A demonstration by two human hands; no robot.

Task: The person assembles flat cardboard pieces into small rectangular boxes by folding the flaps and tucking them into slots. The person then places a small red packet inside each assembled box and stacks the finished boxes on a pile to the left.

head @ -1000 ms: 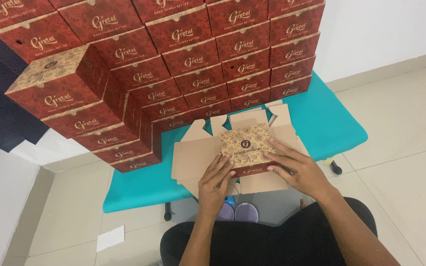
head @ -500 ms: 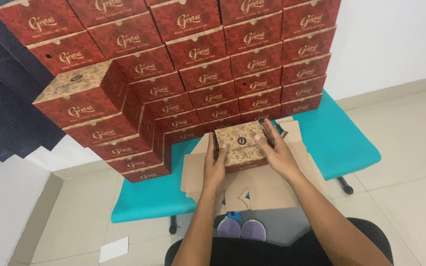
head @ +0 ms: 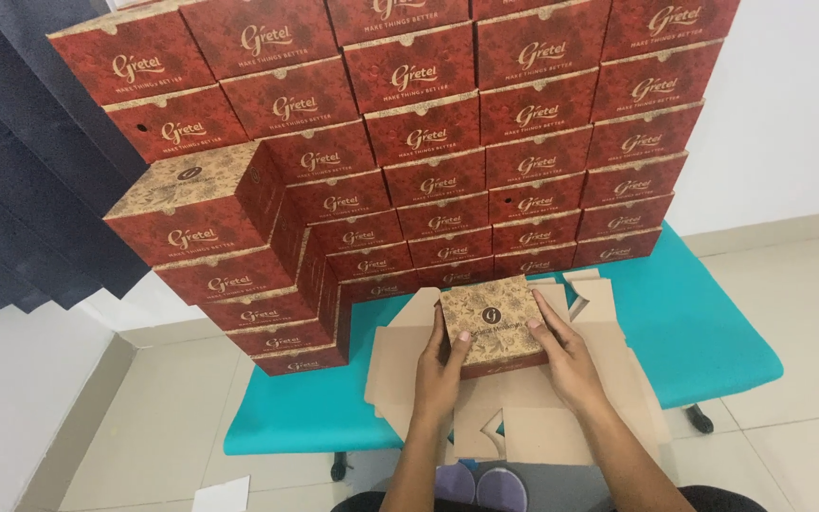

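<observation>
A small folded box (head: pixel 493 313) with a tan patterned lid and red sides sits between my two hands above flat cardboard. My left hand (head: pixel 444 365) grips its left side with the thumb on the lid. On the right edge of the lid rests my right hand (head: pixel 561 351), fingers wrapped around the side. Under the box lie unfolded brown cardboard blanks (head: pixel 523 422) on a teal bench (head: pixel 703 332).
A tall wall of several stacked red boxes (head: pixel 428 142) rises directly behind the bench. A shorter stack (head: pixel 215 256) juts forward at the left. Dark pleated curtain (head: pixel 11 190) hangs at far left. A white paper scrap (head: pixel 220 495) lies on the tiled floor.
Both hands have shifted on the box from pressing its top to holding its sides, and the view has tilted up toward the stack.
</observation>
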